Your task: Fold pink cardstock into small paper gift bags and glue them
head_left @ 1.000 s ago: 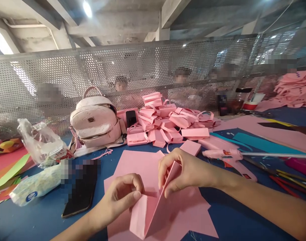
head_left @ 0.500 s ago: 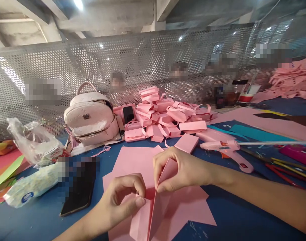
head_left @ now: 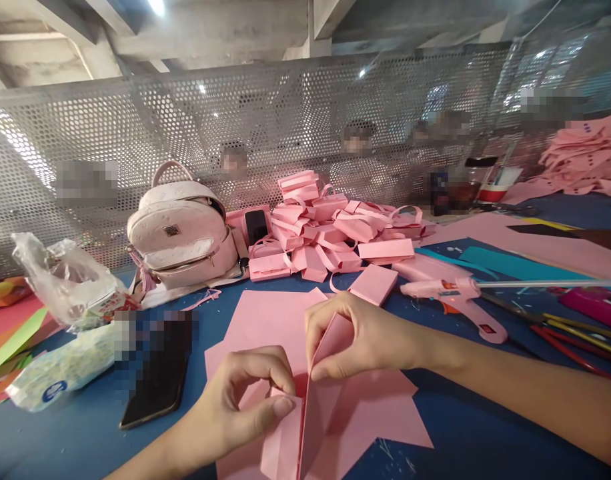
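A folded pink paper piece [head_left: 311,427] stands upright between my hands, its two panels meeting in a narrow gap. My left hand [head_left: 253,393] pinches the top of the left panel between thumb and fingers. Higher up and to the right, my right hand [head_left: 353,337] grips the taller right panel by its upper edge. Beneath them lie flat pink paper sheets [head_left: 263,317] with angled corners. Just past my right hand is a finished-looking pink paper box [head_left: 374,285]. The lower end of the folded piece runs out of the frame.
A pink glue gun [head_left: 458,297] lies to the right, near scissors [head_left: 555,327]. Behind sit a heap of pink paper boxes [head_left: 325,230] and a pale pink backpack [head_left: 183,233]. On the left are a phone [head_left: 158,380], a tissue pack [head_left: 68,367] and a plastic bag [head_left: 70,280]. Perforated metal screen [head_left: 280,100] behind.
Both hands keep their hold on the folded paper. The left fingers have shifted very slightly to the right, bringing the left panel a bit closer to the right one.
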Demonstrator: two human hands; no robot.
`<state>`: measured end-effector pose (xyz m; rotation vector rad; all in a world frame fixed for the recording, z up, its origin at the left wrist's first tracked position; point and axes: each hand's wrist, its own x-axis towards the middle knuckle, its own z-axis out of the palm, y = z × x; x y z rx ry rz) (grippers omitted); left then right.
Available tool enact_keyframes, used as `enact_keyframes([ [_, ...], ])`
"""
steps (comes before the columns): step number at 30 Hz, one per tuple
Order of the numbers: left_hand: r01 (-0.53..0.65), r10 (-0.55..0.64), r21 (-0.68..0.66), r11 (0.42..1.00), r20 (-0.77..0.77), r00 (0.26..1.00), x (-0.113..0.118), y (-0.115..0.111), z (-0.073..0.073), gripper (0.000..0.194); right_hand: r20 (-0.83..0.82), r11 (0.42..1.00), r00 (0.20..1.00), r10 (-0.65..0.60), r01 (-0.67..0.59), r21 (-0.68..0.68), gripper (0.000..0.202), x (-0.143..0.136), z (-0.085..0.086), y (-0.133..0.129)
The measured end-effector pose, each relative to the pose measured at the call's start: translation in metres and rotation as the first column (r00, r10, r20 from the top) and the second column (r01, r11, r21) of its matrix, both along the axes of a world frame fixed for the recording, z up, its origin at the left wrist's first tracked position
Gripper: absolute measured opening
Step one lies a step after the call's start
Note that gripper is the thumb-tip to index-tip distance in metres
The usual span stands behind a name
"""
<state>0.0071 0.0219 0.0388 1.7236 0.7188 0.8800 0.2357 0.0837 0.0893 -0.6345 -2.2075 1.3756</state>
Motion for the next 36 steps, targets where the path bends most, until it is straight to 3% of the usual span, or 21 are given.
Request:
enact_keyframes([
  [36,-0.016,0.017,-0.025,1.000,0.025,1.000,0.0025,-0.0022,-0.0003,0.031,0.019,0.998,0.999,-0.047,0.048,-0.036,0.024,-0.0024,-0.0078,0.0021],
])
